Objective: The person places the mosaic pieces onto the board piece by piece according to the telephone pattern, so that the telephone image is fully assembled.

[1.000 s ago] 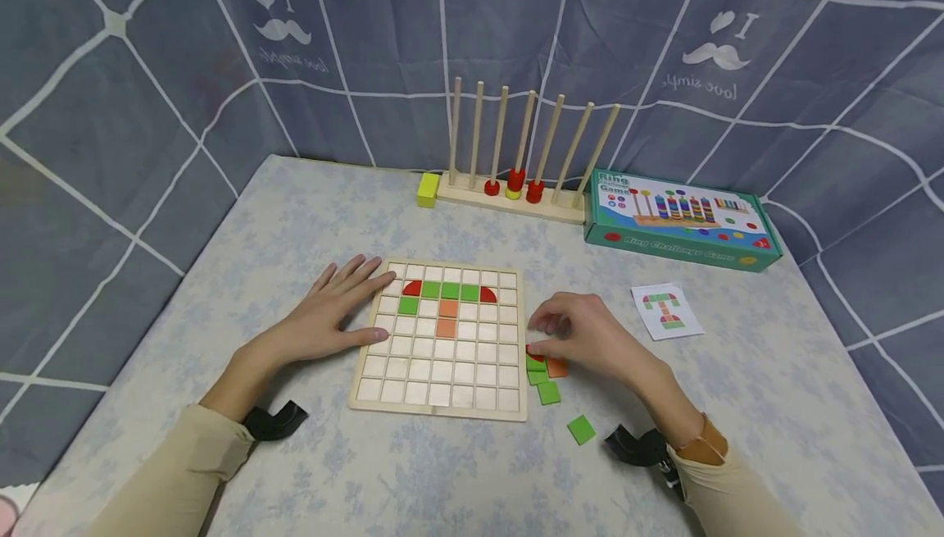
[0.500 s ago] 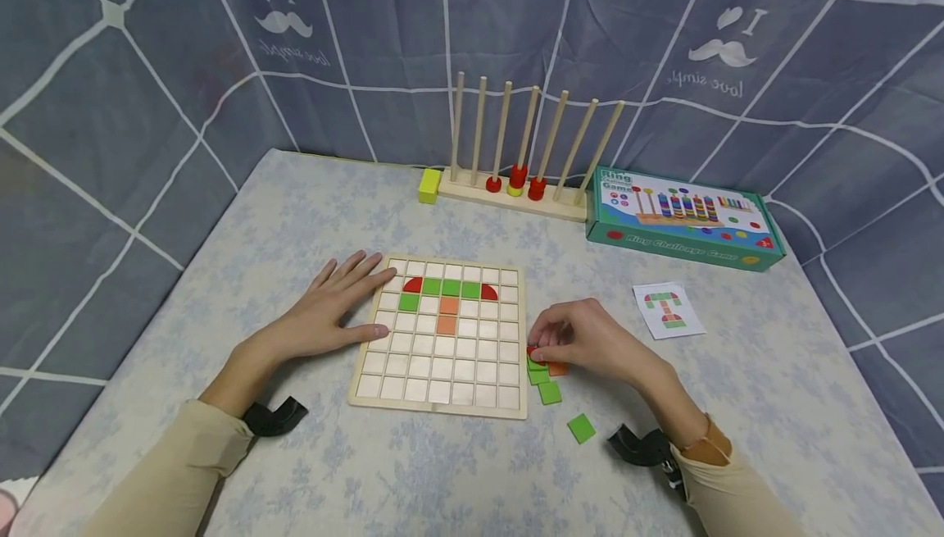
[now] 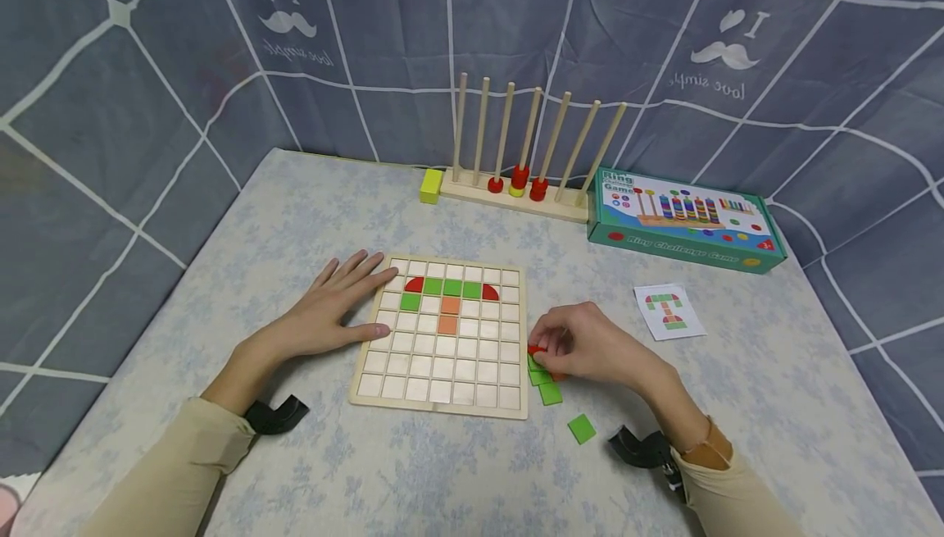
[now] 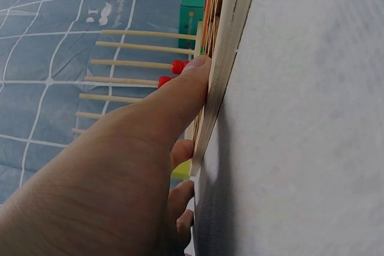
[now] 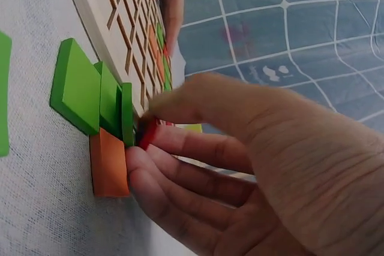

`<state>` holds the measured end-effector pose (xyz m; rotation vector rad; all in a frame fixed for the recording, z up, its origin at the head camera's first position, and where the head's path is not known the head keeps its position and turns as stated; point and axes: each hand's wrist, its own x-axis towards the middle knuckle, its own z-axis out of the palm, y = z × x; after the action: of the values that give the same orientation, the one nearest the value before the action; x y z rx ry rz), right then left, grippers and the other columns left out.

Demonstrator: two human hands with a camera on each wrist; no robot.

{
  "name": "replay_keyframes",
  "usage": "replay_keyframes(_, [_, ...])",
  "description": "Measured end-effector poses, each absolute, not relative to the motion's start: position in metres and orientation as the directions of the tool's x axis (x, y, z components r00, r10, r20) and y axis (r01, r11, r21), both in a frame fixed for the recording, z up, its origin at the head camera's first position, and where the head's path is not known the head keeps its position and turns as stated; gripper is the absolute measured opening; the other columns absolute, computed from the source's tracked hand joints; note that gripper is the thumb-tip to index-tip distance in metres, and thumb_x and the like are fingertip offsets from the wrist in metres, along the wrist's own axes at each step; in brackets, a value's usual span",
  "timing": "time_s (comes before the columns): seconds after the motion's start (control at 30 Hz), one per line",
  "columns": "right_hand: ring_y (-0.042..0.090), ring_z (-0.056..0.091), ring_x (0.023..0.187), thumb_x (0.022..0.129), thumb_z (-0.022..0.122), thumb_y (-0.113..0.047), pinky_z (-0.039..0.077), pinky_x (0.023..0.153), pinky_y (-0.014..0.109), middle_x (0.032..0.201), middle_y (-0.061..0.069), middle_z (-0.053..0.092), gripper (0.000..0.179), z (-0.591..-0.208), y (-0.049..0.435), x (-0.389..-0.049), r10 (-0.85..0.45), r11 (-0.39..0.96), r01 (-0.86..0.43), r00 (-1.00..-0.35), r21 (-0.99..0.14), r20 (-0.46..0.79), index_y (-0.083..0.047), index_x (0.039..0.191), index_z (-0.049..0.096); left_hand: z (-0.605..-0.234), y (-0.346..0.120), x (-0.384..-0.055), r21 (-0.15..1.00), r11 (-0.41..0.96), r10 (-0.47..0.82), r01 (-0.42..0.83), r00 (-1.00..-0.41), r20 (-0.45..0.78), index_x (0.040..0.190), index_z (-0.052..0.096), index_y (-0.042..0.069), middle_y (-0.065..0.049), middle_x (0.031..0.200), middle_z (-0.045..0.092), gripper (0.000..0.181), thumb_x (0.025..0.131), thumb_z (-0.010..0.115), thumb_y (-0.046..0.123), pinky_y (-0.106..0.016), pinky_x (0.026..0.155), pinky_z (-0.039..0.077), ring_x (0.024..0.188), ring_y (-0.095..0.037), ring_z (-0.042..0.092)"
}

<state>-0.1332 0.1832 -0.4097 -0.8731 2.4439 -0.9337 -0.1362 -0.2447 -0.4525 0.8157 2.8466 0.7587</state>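
Observation:
My left hand (image 3: 324,316) lies with fingers spread at the left edge of the wooden grid board (image 3: 441,392), thumb and fingertips touching its rim. Laid in the board are several green square tiles (image 3: 453,288), two orange squares (image 3: 447,324) and two red quarter-round tiles (image 3: 490,293). Just right of the board, my right hand (image 3: 593,342) pinches a small red tile (image 5: 147,136) between thumb and index finger; its full shape is hidden. Close by the fingertips, green tiles (image 5: 75,88) overlap beside an orange tile (image 5: 110,166).
A single green tile (image 3: 581,429) lies nearer the front. The printed pattern card (image 3: 669,312) is to the right. At the back stand a peg rack (image 3: 472,191) with red and yellow rings, a yellow block (image 3: 431,186) and a green game box (image 3: 686,221).
My right hand has shifted slightly over the tile pile, with thumb and finger at the red tile. The left hand keeps its place on the board.

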Motion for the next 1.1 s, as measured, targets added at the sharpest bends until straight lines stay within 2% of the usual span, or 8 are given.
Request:
replay_keyframes(0.17, [0.01, 0.06, 0.072, 0.094, 0.071, -0.005, 0.054, 0.066, 0.024, 0.08, -0.01, 0.068, 0.016, -0.408, 0.18, -0.132, -0.632, 0.63, -0.407, -0.764, -0.661, -0.131, -0.017, 0.101, 0.078, -0.451, -0.244, -0.136, 0.489, 0.734, 0.517, 0.472, -0.855, 0.049, 0.168, 0.032, 0.021, -0.013, 0.177, 0.018, 0.089, 0.095, 0.076, 0.049, -0.068, 0.128, 0.0, 0.164, -0.041, 0.007])
replay_keyframes(0.37, [0.008, 0.062, 0.076, 0.094, 0.076, -0.008, 0.055, 0.07, 0.026, 0.081, -0.012, 0.07, 0.011, -0.407, 0.177, -0.131, -0.565, 0.653, -0.416, -0.824, -0.633, -0.042, -0.018, 0.097, 0.078, -0.45, -0.243, -0.136, 0.488, 0.727, 0.522, 0.483, -0.851, 0.064, 0.167, 0.033, 0.019, -0.015, 0.176, 0.02, 0.088, 0.096, 0.075, 0.049, -0.069, 0.127, 0.001, 0.163, -0.043, 0.009])
replay_keyframes(0.6, [0.007, 0.069, 0.075, 0.094, 0.079, -0.009, 0.059, 0.071, 0.024, 0.086, -0.005, 0.075, 0.007, -0.409, 0.14, -0.122, -0.422, 0.607, -0.312, -0.906, -0.731, 0.036, -0.014, 0.098, 0.077, -0.449, -0.244, -0.135, 0.487, 0.729, 0.519, 0.482, -0.852, 0.066, 0.167, 0.034, 0.02, -0.015, 0.176, 0.021, 0.087, 0.096, 0.075, 0.049, -0.07, 0.127, 0.002, 0.163, -0.043, 0.01])
replay_keyframes(0.87, [0.006, 0.069, 0.071, 0.092, 0.08, -0.006, 0.059, 0.068, 0.023, 0.082, 0.0, 0.074, 0.006, -0.417, 0.097, -0.112, -0.412, 0.568, -0.324, -0.908, -0.757, 0.08, -0.009, 0.092, 0.074, -0.451, -0.246, -0.133, 0.486, 0.736, 0.511, 0.471, -0.858, 0.058, 0.167, 0.033, 0.02, -0.016, 0.176, 0.019, 0.088, 0.096, 0.075, 0.048, -0.07, 0.127, 0.002, 0.163, -0.043, 0.009])
replay_keyframes(1.1, [0.01, 0.066, 0.069, 0.092, 0.082, -0.009, 0.057, 0.065, 0.022, 0.078, -0.003, 0.07, 0.009, -0.418, 0.092, -0.105, -0.433, 0.582, -0.346, -0.898, -0.736, 0.08, -0.01, 0.089, 0.074, -0.451, -0.245, -0.133, 0.488, 0.723, 0.519, 0.488, -0.851, 0.081, 0.167, 0.034, 0.02, -0.017, 0.175, 0.021, 0.087, 0.096, 0.075, 0.049, -0.071, 0.126, 0.003, 0.163, -0.045, 0.01])
